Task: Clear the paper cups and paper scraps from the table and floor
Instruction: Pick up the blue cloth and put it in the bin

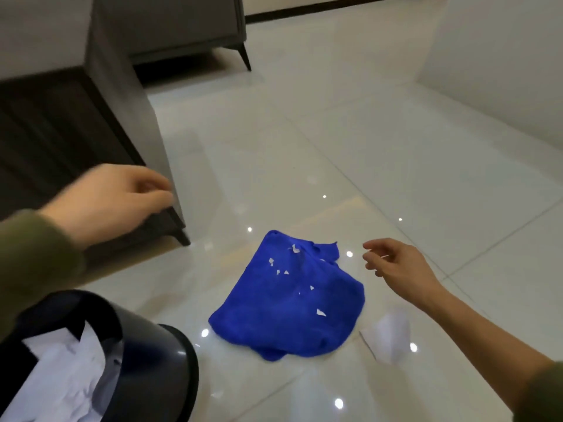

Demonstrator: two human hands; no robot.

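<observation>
Paper scraps (320, 312) ~7 on cloth (292, 303), 1 cup (390, 336)

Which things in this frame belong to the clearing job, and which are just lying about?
Job: paper scraps on the blue cloth; white paper cup on the floor; bin holding white paper.
Lying about: blue cloth itself; dark cabinet; grey sofa.

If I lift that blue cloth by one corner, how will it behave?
Probably floppy: the blue cloth lies rumpled with a folded edge, so it should sag and hang. The paper scraps sit loose on top, so they would likely slide off onto the glossy floor. It looks thin, so likely light.
</observation>
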